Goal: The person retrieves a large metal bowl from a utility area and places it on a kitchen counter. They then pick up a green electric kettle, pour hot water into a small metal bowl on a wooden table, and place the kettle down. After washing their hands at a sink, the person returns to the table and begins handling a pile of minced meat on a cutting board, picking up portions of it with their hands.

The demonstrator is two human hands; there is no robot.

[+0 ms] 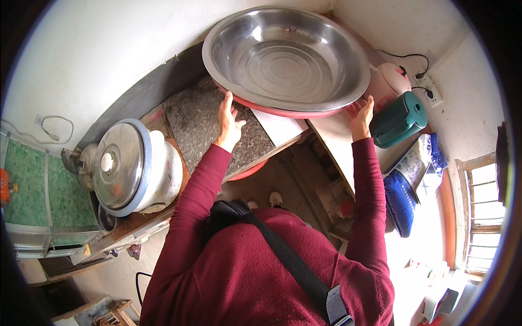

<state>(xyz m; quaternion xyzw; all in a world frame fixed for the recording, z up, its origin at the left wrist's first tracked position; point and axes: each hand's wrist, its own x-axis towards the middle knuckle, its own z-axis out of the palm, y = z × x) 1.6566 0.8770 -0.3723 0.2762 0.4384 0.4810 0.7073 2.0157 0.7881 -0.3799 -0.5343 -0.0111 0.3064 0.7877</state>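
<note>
A wide stainless steel basin [286, 57] sits nested on a red basin [283, 112], of which only the rim shows along the lower edge. The pair is held up over the far corner of the counter [217, 127], near the white wall. The left hand [228, 122] is open, fingers stretched upward, with its fingertips pressed against the red rim at the basin's lower left side. The right hand [361, 117] is likewise spread open and reaches up to the rim at the lower right side, palm toward the basin. Both arms wear dark red sleeves and rise from the lower edge; a black strap crosses the person's chest.

The counter top under the left hand is speckled grey stone, with a pale tile just beside it. To the left on the counter stands a white electric cooker [136, 165] with a shiny metal lid and a white knob. To the right of the basins a pink appliance [392, 79] stands near a wall socket [427, 84] with black cords, and a dark green jug [399, 118] lies just beside the right hand. Below that, blue cloth [401, 201] hangs near a bright window [481, 206]
</note>
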